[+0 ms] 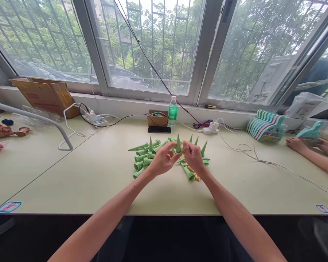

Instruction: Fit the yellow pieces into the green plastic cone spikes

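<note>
Upright between the fingertips of my left hand point(163, 159) is a green plastic cone-shaped spike point(178, 144), its point upward. My right hand point(192, 156) is closed in a pinch just right of the spike; whatever its fingers hold is hidden. On the table left of my hands lies a heap of green hollow plastic tubes and spikes point(139, 166). More green spikes point(204, 148) stand behind and beside my right hand. Below it, a green flared tube point(190, 176) lies beside small yellow pieces point(197, 177).
Behind the heap are a black phone point(159, 129), a small cardboard box point(157, 120) and a bottle with a green label point(172, 112). White cables point(253, 154) run across the right side. Another person's hands point(296, 145) are near teal hangers point(310, 131) at far right.
</note>
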`<state>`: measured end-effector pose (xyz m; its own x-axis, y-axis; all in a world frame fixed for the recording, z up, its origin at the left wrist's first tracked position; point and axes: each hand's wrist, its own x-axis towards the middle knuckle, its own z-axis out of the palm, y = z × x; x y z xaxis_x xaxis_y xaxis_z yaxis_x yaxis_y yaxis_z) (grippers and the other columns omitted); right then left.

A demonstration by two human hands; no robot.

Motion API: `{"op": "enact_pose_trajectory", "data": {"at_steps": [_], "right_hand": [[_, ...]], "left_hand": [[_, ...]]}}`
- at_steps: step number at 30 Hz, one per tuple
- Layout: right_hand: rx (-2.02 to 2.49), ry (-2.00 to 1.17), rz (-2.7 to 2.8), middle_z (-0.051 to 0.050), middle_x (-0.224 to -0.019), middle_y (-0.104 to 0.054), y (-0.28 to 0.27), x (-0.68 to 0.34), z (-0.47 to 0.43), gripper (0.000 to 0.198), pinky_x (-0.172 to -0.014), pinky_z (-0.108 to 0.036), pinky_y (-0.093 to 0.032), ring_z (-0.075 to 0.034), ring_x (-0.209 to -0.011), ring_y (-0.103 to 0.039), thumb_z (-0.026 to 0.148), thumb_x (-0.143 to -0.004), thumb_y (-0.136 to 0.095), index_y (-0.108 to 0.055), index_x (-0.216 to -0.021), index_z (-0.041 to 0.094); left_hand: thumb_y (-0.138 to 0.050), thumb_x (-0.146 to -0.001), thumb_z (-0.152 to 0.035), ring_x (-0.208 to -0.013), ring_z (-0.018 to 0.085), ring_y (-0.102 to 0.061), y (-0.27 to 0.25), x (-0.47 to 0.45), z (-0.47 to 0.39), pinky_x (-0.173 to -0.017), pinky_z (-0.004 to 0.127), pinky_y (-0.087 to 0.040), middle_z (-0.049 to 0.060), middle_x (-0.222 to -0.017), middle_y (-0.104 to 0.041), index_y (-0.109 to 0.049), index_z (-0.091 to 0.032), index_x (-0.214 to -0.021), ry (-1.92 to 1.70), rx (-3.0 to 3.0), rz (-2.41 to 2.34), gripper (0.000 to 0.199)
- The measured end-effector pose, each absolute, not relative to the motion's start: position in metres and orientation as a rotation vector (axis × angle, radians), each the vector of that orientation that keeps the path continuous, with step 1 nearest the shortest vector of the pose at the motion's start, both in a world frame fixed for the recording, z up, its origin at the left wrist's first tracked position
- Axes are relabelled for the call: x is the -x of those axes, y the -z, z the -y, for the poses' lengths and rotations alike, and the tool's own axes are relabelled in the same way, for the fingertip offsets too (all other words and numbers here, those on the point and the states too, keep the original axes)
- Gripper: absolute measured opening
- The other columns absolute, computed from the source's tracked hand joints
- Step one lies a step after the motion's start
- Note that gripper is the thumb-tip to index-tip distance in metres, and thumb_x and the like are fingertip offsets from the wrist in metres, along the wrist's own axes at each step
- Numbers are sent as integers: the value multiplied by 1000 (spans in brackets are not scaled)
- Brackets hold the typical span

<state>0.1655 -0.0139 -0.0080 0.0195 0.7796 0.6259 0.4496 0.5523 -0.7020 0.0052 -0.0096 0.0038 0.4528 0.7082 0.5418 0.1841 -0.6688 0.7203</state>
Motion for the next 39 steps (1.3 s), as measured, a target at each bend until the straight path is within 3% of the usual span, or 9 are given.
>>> {"op": "enact_pose_trajectory", "data": {"at_steps": [18,27,33,39], "right_hand": [[1062,-347,1613,5,-54,-32,6,-164,14,44,-49,-25,-25,-10,-50,-28,48,-98,-33,-37,-64,21],[1071,-397,1607,4,-55,-38,12,-164,13,45,-49,-24,-28,-10,-50,-34,51,-98,-38,-39,-65,20],[1071,-396,1585,5,-55,-37,11,-163,15,44,-49,-23,-27,-9,-50,-32,51,-97,-38,-36,-66,20],[1075,-406,1564,5,-55,-39,9,-162,16,42,-49,-22,-29,-9,-50,-33,50,-97,-40,-39,-67,20]], "left_hand": [[-51,-93,-27,-66,8,-52,2,-5,5,-55,20,-51,7,-108,-56,-65,-27,-117,-1279,-2248,-793,28],[-51,-93,-32,-56,5,-51,-1,-7,9,-42,19,-47,8,-114,-50,-65,-26,-114,-1282,-2037,-791,27],[-59,-87,-39,-55,6,-55,-4,-8,10,-39,19,-49,9,-117,-51,-55,-23,-118,-1295,-1853,-851,35],[-68,-79,-44,-50,7,-58,-6,-8,7,-37,20,-47,6,-102,-56,-49,-20,-111,-1250,-1702,-844,44]]}}
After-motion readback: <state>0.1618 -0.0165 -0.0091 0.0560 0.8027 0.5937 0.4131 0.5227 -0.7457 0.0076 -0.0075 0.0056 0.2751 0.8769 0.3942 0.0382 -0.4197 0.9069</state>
